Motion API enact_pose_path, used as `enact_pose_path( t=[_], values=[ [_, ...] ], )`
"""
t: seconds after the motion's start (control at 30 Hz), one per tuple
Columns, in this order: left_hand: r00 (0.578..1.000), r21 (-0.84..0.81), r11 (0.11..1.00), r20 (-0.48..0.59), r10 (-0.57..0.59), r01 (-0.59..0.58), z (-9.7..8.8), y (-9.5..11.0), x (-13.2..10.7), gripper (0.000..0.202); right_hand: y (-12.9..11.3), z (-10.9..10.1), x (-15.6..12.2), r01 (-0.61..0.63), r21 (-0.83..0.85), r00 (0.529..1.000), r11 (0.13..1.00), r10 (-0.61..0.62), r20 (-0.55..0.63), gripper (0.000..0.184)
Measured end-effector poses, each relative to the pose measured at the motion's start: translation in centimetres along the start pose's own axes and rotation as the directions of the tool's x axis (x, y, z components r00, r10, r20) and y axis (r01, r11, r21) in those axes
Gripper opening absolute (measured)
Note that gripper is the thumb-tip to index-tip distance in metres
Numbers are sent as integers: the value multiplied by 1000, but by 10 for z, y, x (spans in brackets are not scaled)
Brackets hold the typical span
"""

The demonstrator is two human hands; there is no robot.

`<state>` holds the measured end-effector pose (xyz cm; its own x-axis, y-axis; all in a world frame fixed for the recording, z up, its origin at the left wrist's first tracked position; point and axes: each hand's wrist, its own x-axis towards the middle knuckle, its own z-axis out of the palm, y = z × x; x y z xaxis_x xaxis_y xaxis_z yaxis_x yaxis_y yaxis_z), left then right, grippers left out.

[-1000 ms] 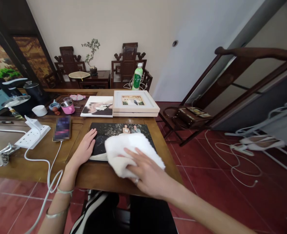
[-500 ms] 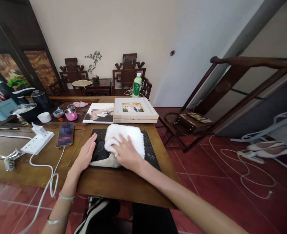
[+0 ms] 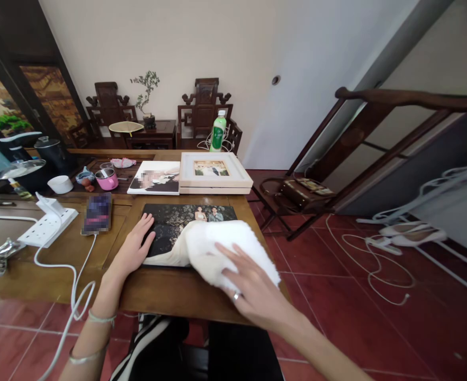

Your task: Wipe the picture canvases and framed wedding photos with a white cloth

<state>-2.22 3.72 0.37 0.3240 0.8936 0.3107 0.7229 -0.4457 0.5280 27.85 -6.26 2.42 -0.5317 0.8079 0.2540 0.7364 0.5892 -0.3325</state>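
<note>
A dark wedding photo panel (image 3: 169, 222) lies flat on the wooden table, picturing a couple and a long pale dress train. My left hand (image 3: 136, 244) rests flat on its left edge, fingers stretched out. With my right hand (image 3: 253, 288), which wears a ring, I grip a fluffy white cloth (image 3: 225, 238) and press it over the panel's lower right part. The cloth hides that corner and reaches past it onto the table's edge. My right thumb is partly hidden by the cloth.
Behind the panel are a white-framed picture (image 3: 215, 182) and another photo print (image 3: 154, 182). A phone (image 3: 97, 211) and a white power strip (image 3: 48, 227) with cables lie to the left. A pink cup (image 3: 107, 181) and a green bottle (image 3: 218, 132) stand farther back. A wooden chair (image 3: 297, 211) is at right.
My right hand has moved the cloth right and toward me, uncovering the couple in the photo. My left hand stays on the panel's left edge. The view has shifted slightly.
</note>
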Motion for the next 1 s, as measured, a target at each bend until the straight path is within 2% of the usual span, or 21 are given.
enact_pose_path(
  t=[0.1, 0.17, 0.23, 0.27, 0.4, 0.53, 0.6, 0.7, 0.87, 0.9, 1.0],
  values=[
    [1000, 3, 1000, -3, 3, -3, 1, -2, 0, 51, 25, -1, 13, -144, -41, 986, 989, 140, -90, 28],
    [1000, -1, 1000, -6, 5, -5, 1, -3, 0, 50, 34, 1, 39, -222, -15, 969, 975, 219, -118, 32],
    [1000, -7, 1000, -17, 10, -10, 2, -4, 0, 49, 32, 4, 74, -281, 38, 950, 959, 284, -127, 35],
    [1000, -10, 1000, -27, 12, -12, 2, -5, -1, 49, 28, 6, 94, -268, 73, 955, 961, 275, -115, 38],
    [999, -25, 1000, -47, -5, 4, 2, -6, -1, 48, -6, 17, 166, -103, 131, 990, 986, 114, -80, 41],
    [999, -37, 999, -46, -12, 11, 1, -4, 0, 45, -34, 25, 202, 24, 146, 996, 989, -12, -85, 38],
    [999, -40, 999, -44, -15, 13, 0, -4, 0, 45, -34, 25, 203, 53, 154, 995, 987, -40, -86, 38],
    [999, -39, 999, -36, -34, 33, 0, -3, 0, 47, -16, 21, 189, 42, 167, 997, 985, -29, -78, 40],
    [999, -49, 999, -41, -26, 24, 1, -2, 0, 48, 49, 6, 141, -124, 157, 988, 980, 136, -69, 45],
    [999, -51, 999, -45, -22, 20, 1, -2, 0, 48, 62, 2, 131, -201, 153, 971, 967, 217, -95, 44],
    [998, -51, 999, -51, -20, 17, 1, -2, -1, 48, 95, -5, 107, -291, 136, 941, 947, 309, -135, 43]
  ],
)
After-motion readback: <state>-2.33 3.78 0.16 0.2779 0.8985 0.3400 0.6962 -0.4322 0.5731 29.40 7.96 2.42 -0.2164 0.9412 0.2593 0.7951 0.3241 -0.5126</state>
